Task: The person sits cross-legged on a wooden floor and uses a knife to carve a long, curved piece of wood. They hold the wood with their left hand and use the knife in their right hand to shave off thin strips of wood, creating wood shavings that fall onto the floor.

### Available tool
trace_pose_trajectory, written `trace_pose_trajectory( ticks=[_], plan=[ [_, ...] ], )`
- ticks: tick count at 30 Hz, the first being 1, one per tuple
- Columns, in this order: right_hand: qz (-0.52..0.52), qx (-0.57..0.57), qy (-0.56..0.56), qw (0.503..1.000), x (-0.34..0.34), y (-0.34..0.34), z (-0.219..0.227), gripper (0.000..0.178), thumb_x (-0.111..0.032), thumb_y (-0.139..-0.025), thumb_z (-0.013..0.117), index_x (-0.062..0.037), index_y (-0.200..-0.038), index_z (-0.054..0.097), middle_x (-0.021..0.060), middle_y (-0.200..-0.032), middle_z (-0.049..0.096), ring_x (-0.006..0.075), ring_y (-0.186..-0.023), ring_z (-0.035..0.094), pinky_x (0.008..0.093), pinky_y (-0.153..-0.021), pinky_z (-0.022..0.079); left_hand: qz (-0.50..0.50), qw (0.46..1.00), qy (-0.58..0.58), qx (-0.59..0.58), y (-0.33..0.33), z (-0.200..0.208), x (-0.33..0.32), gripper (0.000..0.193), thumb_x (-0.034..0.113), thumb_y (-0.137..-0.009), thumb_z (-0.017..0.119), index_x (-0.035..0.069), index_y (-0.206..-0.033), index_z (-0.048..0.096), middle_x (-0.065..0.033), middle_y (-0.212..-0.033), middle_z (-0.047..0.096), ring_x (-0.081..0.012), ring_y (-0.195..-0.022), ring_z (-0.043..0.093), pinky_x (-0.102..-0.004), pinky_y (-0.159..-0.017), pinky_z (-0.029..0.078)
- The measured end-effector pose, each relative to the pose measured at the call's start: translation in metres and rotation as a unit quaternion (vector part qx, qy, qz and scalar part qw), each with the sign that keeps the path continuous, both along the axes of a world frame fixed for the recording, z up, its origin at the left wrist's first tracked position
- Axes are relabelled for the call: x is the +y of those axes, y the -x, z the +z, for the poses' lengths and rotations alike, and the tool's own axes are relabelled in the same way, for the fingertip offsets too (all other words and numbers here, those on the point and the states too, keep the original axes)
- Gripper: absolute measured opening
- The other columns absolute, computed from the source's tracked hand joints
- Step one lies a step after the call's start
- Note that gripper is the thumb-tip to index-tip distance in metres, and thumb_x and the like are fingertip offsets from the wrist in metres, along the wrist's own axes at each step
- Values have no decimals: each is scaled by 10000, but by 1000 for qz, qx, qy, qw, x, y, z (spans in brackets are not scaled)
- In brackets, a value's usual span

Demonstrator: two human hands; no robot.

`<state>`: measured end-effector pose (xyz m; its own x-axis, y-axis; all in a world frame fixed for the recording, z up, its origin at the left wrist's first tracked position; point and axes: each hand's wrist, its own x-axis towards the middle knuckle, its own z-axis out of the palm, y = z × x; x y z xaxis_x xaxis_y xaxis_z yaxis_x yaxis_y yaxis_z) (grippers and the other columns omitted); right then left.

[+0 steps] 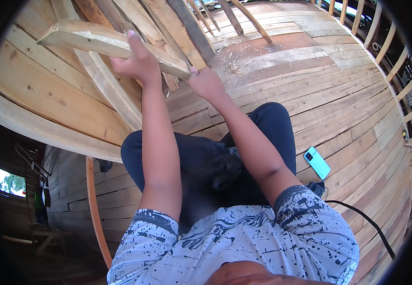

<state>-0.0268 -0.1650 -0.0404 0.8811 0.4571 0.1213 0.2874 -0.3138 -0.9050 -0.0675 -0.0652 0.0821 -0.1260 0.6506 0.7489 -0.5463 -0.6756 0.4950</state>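
Note:
A pale, rough-cut wooden piece [89, 38] with a bent, pointed far end slants across the upper left. My left hand [142, 64] is closed around its middle, with the thumb up on the upper side. At the near right end, my right hand [207, 83] is closed on the wood, thumb lying on top and the other fingers mostly hidden. Behind and beneath it are several upright boards [179, 31] and a curved planked wall [39, 80]. A diagonal wooden brace [108, 90] runs below my left hand.
Wood shavings [239, 61] lie scattered on the plank floor [339, 99] ahead. A light-blue phone [317, 162] rests on the floor to my right, near a black cable [367, 221]. Wooden slats [384, 45] form a railing along the right edge.

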Motion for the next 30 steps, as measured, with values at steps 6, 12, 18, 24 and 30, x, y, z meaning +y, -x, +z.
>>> trace_pose_trajectory(
  ticks=[6,12,18,24,30],
  plan=[
    [29,-43,26,998,-2,14,-3,499,-357,-1003,430,59,-899,684,308,-874,667,474,-898,651,536,-820,499,-17,1000,-4,5,28,-21,16,252,151,-879,693,-51,-915,548,-100,-809,619,-145,-710,593,-291,-644,502],
    [25,15,108,994,6,-20,-88,513,-359,-1004,423,78,-932,681,342,-924,656,483,-952,642,540,-874,485,-11,996,70,-47,66,-39,13,325,169,-851,721,-39,-989,513,-109,-791,594,-145,-591,583,-265,-457,518],
    [66,43,73,994,30,-30,-87,508,-367,-1004,428,71,-964,681,349,-913,655,497,-946,639,523,-859,490,-8,995,88,-44,62,-28,20,269,130,-823,703,-37,-921,516,-92,-705,556,-149,-501,537,-275,-444,500],
    [96,1,5,995,39,-78,-54,475,-363,-1008,443,52,-953,668,266,-792,649,418,-776,643,492,-745,475,-40,996,45,-69,32,-35,44,277,183,-804,678,-18,-874,501,-67,-609,495,-144,-458,484,-259,-418,458],
    [99,12,25,995,41,-111,-95,507,-371,-1012,412,59,-947,673,277,-867,669,439,-898,653,519,-802,485,-49,994,19,-93,-21,-91,57,300,211,-791,658,47,-826,410,-29,-522,407,-134,-420,438,-254,-425,414]
  ],
)
